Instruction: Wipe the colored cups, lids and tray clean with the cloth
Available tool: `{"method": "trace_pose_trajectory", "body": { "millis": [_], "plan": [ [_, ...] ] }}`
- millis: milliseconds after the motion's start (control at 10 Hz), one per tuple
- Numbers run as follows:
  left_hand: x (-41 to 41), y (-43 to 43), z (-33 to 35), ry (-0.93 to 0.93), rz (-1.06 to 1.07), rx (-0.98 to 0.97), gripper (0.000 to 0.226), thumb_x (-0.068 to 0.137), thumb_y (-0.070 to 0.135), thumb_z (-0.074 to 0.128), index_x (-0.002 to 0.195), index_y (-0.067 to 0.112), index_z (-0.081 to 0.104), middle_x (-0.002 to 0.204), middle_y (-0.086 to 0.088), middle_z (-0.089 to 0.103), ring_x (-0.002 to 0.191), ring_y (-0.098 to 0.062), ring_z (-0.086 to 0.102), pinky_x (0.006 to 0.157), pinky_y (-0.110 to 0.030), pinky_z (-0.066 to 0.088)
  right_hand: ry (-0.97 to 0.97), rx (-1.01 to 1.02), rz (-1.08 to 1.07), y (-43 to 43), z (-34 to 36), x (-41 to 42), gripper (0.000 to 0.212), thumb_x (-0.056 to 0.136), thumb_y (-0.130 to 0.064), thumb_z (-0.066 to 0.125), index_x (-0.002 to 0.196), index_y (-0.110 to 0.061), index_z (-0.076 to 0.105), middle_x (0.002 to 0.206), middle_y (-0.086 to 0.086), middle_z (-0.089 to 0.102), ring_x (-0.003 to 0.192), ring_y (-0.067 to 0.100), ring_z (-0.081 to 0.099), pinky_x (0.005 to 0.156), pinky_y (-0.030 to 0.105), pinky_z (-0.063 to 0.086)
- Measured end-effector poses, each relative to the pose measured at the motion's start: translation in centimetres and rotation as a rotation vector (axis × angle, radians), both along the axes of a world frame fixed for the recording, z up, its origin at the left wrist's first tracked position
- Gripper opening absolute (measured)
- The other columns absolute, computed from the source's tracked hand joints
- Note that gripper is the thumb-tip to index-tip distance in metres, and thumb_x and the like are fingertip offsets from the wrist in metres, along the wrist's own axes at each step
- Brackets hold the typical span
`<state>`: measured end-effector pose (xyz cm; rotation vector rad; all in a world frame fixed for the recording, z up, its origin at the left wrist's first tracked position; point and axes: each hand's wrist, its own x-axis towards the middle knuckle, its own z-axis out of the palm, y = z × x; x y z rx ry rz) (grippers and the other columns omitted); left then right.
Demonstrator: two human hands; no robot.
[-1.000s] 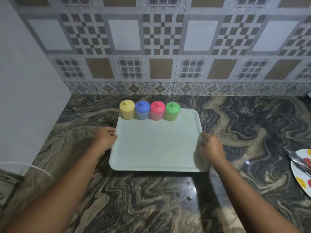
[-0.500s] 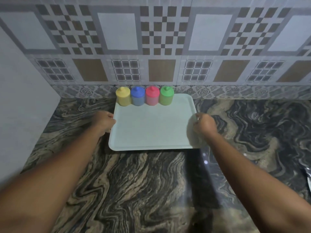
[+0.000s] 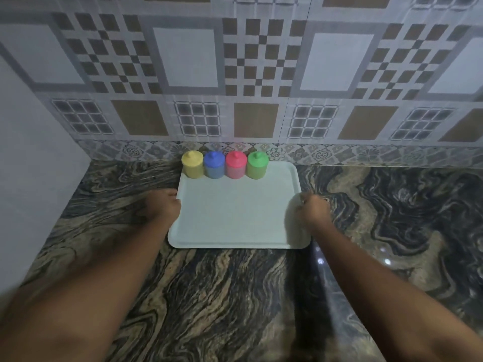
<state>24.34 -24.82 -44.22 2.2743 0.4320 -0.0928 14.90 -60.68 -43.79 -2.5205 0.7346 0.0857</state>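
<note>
A dark marbled counter (image 3: 235, 296) with brown swirls is seen below. Behind it a patterned tile wall (image 3: 261, 74) of grey, white and brown squares is seen, and a plain pale wall (image 3: 31, 152) at the left.

Dark marbled tabletop (image 3: 235, 296) w/ swirly brown veins. Pale rect. tray (image 3: 235, 218) lies flat on it, far edge close to tiled wall (image 3: 261, 74).

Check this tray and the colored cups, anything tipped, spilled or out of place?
Nothing stands out. The yellow cup, blue cup, pink cup and green cup stand upright, lids on, in a row along the far edge of the tray.
</note>
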Motion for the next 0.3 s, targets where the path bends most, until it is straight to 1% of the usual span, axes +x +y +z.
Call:
{"method": "trace_pose_trajectory", "body": {
  "millis": [100, 200, 300],
  "plan": [
    [-1.5, -1.2, 1.0, 0.016, -0.126, 0.126, 0.042, 0.097, 0.029, 0.058, 0.133, 0.008, 0.058, 0.133, -0.016, 0.061, 0.12, -0.036, 0.057, 0.096, -0.039, 0.047, 0.003, -0.006, 0.021, 0.4, 0.9, -0.6, 0.043, 0.091, -0.014, 0.061, 0.134, -0.017, 0.06, 0.124, 0.019, 0.068, 0.113, 0.039, 0.065, 0.093, 0.042, 0.054],
    [-2.8, -1.6, 3.6, 0.056, -0.149, 0.063, 0.069, 0.098, 0.042, 0.053, 0.153, 0.008, 0.029, 0.154, -0.014, 0.039, 0.139, -0.034, 0.04, 0.106, -0.04, 0.037, -0.111, 0.068, -0.003, 1.6, 3.9, -1.7, 0.052, 0.092, -0.026, 0.068, 0.141, -0.016, 0.056, 0.128, 0.017, 0.067, 0.114, 0.036, 0.065, 0.093, 0.041, 0.054],
    [-6.2, -0.4, 3.1, -0.072, -0.202, -0.106, 0.055, 0.095, 0.042, 0.057, 0.141, 0.012, 0.049, 0.142, -0.01, 0.054, 0.129, -0.03, 0.052, 0.096, -0.035, 0.044, -0.527, 0.356, -0.029, 3.9, 9.7, -3.7, 0.05, 0.096, -0.026, 0.072, 0.142, -0.011, 0.058, 0.129, 0.007, 0.069, 0.117, 0.023, 0.067, 0.104, 0.041, 0.054]
  ]
}}
